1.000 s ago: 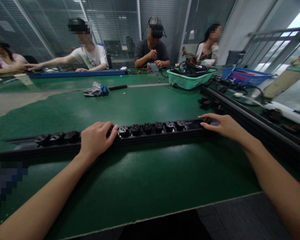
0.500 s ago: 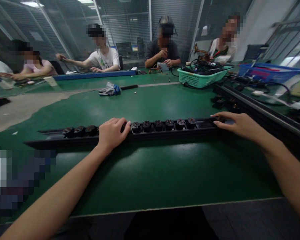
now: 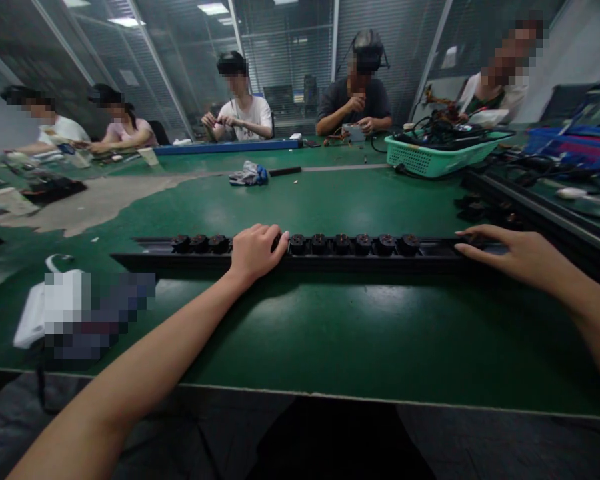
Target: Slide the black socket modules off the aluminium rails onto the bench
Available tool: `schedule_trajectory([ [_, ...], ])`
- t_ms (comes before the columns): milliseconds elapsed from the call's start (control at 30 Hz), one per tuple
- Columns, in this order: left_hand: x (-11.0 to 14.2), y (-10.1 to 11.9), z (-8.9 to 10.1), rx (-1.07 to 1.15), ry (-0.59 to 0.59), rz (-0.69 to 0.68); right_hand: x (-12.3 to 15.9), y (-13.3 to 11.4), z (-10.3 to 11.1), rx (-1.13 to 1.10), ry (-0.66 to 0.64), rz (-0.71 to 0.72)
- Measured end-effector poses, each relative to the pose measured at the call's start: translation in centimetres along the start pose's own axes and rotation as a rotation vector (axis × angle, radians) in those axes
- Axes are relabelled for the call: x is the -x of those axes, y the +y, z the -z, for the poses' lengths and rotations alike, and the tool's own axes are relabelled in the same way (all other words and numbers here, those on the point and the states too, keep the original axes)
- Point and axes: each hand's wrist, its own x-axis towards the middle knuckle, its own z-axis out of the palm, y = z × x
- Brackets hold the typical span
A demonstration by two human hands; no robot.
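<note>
A long black power strip housing [image 3: 325,263] lies across the green table, with a row of round black sockets [image 3: 341,244] set in its open channel. My left hand [image 3: 255,252] is wrapped over the housing left of its middle, closed on it, and hides some of the sockets. Near the right end, my right hand [image 3: 505,250] has thumb and fingers on either side of the channel, gripping it. The stretch of channel just left of my right fingers holds no socket.
A green basket [image 3: 430,160] of cables stands at the back right, a blue basket [image 3: 575,147] beyond it. Another long black housing [image 3: 545,207] slants along the right. A glove [image 3: 249,174] lies ahead; a white object [image 3: 30,313] sits front left. Several people work across the table.
The view has swung left, so everything sits further right. Both hands keep their places on the housing. A person opposite in a white shirt has brought their hands together.
</note>
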Motion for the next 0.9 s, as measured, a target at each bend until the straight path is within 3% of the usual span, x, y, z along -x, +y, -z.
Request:
schedule_trajectory([
  [300,0.0,0.2,0.0,-0.022,0.008,-0.012,-0.2,0.0,-0.1,0.011,-0.020,-0.015],
  [900,-0.6,0.2,0.1,-0.100,0.009,0.021,0.0,-1.3,-0.1,0.007,0.096,0.053],
])
